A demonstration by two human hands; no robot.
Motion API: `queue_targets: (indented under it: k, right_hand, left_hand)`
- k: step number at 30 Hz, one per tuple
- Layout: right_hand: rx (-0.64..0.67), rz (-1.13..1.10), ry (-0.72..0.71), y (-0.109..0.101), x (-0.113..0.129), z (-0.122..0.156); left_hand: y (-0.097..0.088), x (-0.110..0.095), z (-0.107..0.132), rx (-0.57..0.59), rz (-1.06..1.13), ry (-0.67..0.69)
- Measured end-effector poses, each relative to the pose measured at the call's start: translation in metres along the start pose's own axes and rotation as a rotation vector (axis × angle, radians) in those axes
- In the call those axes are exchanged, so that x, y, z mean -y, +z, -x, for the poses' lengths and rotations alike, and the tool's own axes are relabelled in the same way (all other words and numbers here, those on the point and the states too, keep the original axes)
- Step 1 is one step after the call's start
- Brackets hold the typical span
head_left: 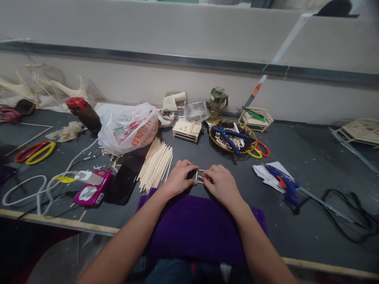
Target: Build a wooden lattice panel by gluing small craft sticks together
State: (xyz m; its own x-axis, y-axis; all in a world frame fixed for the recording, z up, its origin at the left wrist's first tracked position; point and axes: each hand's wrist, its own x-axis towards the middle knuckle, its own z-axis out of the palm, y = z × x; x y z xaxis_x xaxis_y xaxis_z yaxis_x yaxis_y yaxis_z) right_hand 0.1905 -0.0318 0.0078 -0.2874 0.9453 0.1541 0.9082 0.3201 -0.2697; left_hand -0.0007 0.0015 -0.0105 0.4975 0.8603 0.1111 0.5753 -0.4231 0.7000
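Note:
Between my two hands, on the dark tabletop, lies a small rectangular frame of thin wooden sticks (200,170). My left hand (181,176) grips the left side of this frame between thumb and fingers. My right hand (221,182) is closed at the frame's right side, its thumb and index finger pinching a short wooden stick (200,178) that lies across the frame. The fingers cover both ends of the frame. A bundle of long, pale wooden sticks (155,163) lies just left of my left hand. Under my forearms is a purple cloth (195,225).
A blue glue gun (282,181) rests on paper at right, its black cord trailing. Behind my hands are a yellow-rimmed basket (211,138) with blue pliers (226,138) and a small stick model (187,131). Leftward are a phone (126,179), magenta device (94,189), plastic bag (127,130) and scissors (37,152).

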Motion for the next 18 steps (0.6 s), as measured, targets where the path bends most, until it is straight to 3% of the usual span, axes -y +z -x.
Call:
queue_targets:
  k: [18]
  right_hand:
    - [0.017,0.071,-0.028,0.0039,-0.0011,-0.0028]
  left_hand:
    - [-0.0004,0.0003,-0.0032,0.006,0.003,0.007]
